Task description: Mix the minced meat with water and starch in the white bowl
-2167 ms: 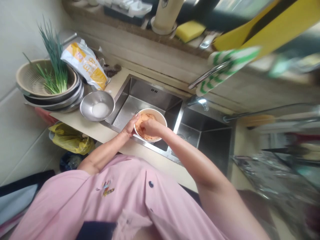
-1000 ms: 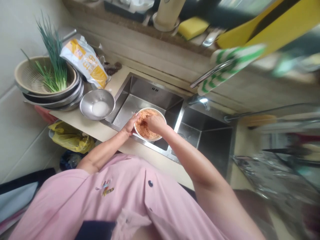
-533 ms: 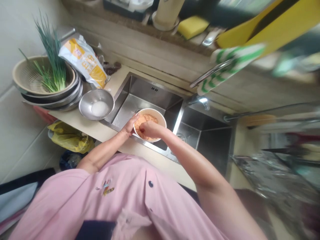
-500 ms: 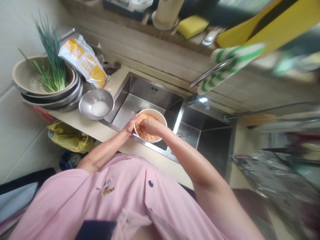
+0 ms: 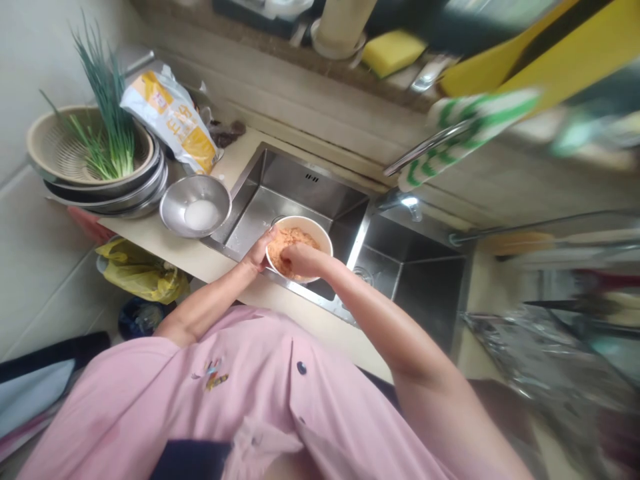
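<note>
A white bowl [image 5: 326, 241] is held over the front edge of the double sink, its mouth facing up. Inside lies a crumbly orange mixture [image 5: 295, 237], which looks like minced meat. My left hand [image 5: 261, 249] grips the bowl's left rim. Deep in the mixture, my right hand [image 5: 303, 260] has its fingers curled and pressed together; the fingertips are buried, so what they grasp is partly hidden.
A steel bowl [image 5: 196, 207] with white contents stands left of the sink [image 5: 295, 175]. Behind it are stacked basins, a colander [image 5: 40, 143] with green onions [image 5: 107, 120], and a printed bag [image 5: 173, 120]. The faucet [image 5: 413, 203] and a striped cloth [image 5: 445, 147] are at the right.
My right hand has shifted within the bowl toward its near side, uncovering more of the mixture at the back. My left hand stays on the rim.
</note>
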A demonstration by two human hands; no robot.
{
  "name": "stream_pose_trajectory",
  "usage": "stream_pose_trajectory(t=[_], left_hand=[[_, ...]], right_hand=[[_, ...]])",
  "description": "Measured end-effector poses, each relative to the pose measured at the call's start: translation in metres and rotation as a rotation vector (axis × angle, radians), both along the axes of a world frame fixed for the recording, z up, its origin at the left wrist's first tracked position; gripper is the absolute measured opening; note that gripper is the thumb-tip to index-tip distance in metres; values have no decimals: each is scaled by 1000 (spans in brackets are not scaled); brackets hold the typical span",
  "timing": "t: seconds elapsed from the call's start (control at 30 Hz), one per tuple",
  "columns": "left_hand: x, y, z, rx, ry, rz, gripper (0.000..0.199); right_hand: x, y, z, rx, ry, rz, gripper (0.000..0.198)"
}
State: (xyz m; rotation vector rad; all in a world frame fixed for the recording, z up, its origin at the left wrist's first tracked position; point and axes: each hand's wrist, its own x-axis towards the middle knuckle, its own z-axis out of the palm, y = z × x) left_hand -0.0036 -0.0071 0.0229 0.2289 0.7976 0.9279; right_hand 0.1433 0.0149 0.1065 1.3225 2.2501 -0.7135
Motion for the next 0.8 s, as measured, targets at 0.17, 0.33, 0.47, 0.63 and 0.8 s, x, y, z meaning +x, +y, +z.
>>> stream_pose_trajectory(t=[0.17, 0.33, 0.47, 0.63, 0.8], left_hand=[[-4, -2, 0, 5, 19, 8, 46], [-10, -5, 2, 12, 29, 6, 42], [-17, -7, 7, -12, -15, -20, 47], [-27, -5, 4, -24, -2, -18, 42], [-40, 0, 2, 38, -3, -16, 44]], right_hand=[[-9, -3, 9, -8, -124, -14, 40], [-19, -7, 11, -38, -107, 18, 45], [-25, -11, 12, -39, -141, 14, 38], [-39, -9, 13, -15, -147, -8, 44], [-53, -4, 12, -93, -100, 38, 39]])
